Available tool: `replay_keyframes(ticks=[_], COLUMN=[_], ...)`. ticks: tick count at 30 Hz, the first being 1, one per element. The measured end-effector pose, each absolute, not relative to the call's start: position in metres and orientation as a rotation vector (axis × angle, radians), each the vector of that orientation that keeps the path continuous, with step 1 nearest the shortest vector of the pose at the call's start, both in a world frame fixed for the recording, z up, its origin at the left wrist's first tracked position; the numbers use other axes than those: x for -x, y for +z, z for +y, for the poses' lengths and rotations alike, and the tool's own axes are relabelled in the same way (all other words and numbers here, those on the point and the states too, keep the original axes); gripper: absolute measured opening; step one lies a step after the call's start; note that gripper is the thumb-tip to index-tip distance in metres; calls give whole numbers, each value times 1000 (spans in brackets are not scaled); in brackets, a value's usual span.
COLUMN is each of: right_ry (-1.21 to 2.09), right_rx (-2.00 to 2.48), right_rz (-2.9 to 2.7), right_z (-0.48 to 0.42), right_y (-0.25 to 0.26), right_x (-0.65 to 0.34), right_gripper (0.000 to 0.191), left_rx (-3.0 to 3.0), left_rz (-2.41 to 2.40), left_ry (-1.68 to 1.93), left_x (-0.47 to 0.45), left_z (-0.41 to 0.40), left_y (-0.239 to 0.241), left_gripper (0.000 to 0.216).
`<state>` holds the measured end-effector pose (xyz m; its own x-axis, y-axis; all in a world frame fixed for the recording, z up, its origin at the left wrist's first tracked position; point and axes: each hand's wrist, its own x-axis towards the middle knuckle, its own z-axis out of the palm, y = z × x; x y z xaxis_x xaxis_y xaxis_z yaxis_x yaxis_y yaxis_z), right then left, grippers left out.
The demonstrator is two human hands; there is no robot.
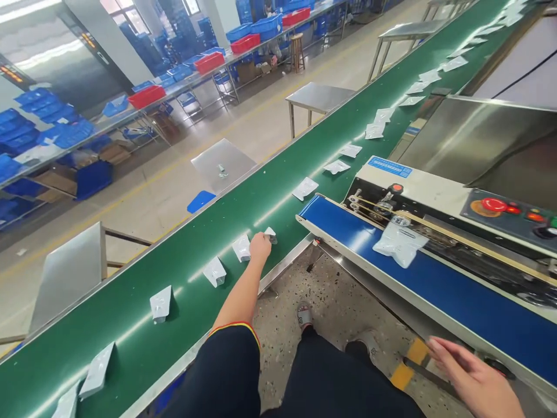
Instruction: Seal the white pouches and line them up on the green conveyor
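My left hand (260, 247) reaches over the green conveyor belt (243, 206), its fingers closed at a small white pouch (271, 234) that shows just past them. Another white pouch (241, 248) lies close against the left side of that hand. Low on the right, my right hand (474, 374) hangs beside the near edge of the blue belt (465, 290), fingers stretched out and holding nothing. On the blue belt rests a flat white pouch (400, 242) with a slot near its top, touching the sealing machine's guide.
The sealing machine (391, 180) carries a red stop button (494, 204). More white pouches (304, 188) line the green belt both ways. Metal side tables (224, 162) stand beyond it. Red bins (209, 62) and blue bins sit on a far bench. My feet are on the speckled floor.
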<state>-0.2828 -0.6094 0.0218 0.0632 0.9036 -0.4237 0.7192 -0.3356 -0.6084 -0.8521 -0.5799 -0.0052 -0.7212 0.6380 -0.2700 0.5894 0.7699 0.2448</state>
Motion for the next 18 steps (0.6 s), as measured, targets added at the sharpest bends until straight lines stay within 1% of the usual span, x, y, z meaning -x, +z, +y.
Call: replay_keyframes(ticks=[2, 4, 7, 10, 11, 12, 16, 18], right_ry=[1233, 1277, 1239, 1195, 1211, 1228, 1197, 1147], right_rx=[1997, 1757, 1303, 996, 973, 996, 1328, 1457], right_rz=[-1760, -1860, -1984, -2042, -2031, -1996, -1526, -1259], right_z=[-597, -585, -569, -559, -558, -559, -569, -578], right_y=[34, 48, 72, 91, 95, 97, 86, 74], right_x=[315, 352, 398, 412, 408, 401, 347, 317], right_gripper=[57, 60, 54, 39, 36, 37, 54, 63], left_rx=[-1135, -1343, -1563, -1570, -1520, -1447, -1115, -1053], left_rz=[2446, 2192, 1773, 1391, 1281, 1189, 953, 922], left_ry=[241, 265, 304, 375, 406, 452, 716, 792], left_x=[836, 811, 759, 705, 687, 669, 588, 540], left_z=[-578, -576, -570, -558, -554, -550, -540, -542], left_y=[19, 50, 96, 123, 126, 126, 101, 83], left_gripper=[33, 28, 21, 17, 20, 27, 62, 70])
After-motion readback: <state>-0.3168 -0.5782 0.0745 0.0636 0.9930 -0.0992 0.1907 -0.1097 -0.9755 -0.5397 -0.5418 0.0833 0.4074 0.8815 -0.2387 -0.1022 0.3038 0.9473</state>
